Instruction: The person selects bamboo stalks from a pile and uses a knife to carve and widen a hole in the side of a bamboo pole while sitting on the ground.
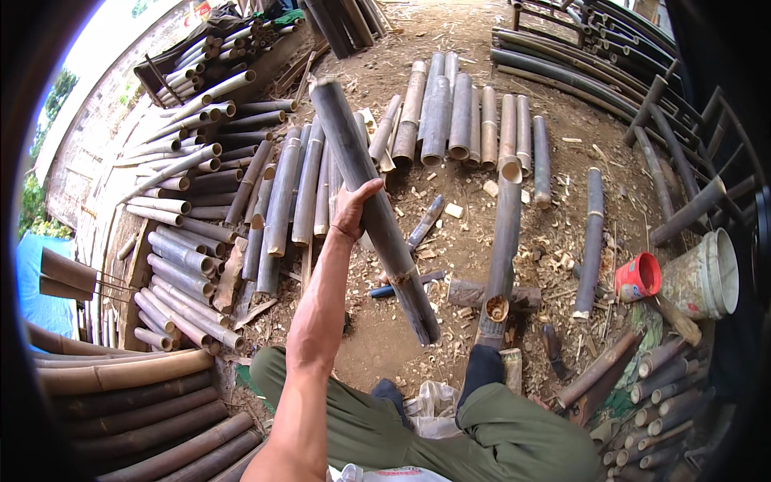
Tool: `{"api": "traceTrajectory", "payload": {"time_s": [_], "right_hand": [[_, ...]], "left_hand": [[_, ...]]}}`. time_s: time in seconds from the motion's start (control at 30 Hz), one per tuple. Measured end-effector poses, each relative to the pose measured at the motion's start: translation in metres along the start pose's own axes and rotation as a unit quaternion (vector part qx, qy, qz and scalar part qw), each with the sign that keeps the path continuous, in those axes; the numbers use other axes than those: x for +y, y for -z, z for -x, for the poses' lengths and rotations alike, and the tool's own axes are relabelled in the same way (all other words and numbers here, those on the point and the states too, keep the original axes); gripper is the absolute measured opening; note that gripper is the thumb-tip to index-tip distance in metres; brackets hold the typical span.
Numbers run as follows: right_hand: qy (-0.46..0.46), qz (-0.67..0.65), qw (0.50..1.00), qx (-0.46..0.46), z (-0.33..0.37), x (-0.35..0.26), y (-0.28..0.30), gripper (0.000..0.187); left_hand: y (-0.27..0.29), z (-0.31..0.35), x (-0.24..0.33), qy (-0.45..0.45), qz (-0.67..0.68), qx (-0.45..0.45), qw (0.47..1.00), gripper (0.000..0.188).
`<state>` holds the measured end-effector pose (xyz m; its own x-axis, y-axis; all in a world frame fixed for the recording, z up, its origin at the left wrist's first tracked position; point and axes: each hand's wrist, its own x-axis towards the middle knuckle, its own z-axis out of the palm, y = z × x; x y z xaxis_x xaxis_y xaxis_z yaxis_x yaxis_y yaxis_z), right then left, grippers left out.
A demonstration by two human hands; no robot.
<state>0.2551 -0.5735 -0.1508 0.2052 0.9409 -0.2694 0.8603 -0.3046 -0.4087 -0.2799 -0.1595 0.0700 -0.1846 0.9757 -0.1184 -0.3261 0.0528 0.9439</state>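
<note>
My left hand (pixel 353 213) is wrapped round the middle of a dark bamboo tube (pixel 385 241), its thumb lying across the near side. The tube is raised and tilted, its upper end toward the far left and its lower end above the shavings in front of my legs. My right hand is out of view. To the right, another bamboo tube (pixel 503 241) with an open cut near its lower end lies across a short log (pixel 522 296) by my foot. Beyond the lower part of the held tube is a blue-handled tool (pixel 384 291), partly hidden.
Cut bamboo tubes (pixel 460 120) lie in a row ahead, with more stacks (pixel 189 249) at the left. Wood shavings litter the dirt floor (pixel 458 209). A red pail (pixel 638 277) and a whitish bucket (pixel 699 277) stand at the right, above a pile of short bamboo pieces (pixel 662 394).
</note>
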Motion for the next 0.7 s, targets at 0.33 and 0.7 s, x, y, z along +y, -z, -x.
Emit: {"api": "traceTrajectory", "payload": {"time_s": [0.33,0.7], "right_hand": [[-0.080,-0.077,0.992,-0.058,0.072,0.000,0.043,0.087],[-0.055,-0.228,0.968,-0.087,0.050,-0.052,0.093,0.100]], "left_hand": [[-0.224,0.133,0.053,-0.177,-0.134,-0.213,0.952,0.079],[-0.264,0.172,-0.007,-0.272,-0.237,-0.206,0.910,0.082]]}}
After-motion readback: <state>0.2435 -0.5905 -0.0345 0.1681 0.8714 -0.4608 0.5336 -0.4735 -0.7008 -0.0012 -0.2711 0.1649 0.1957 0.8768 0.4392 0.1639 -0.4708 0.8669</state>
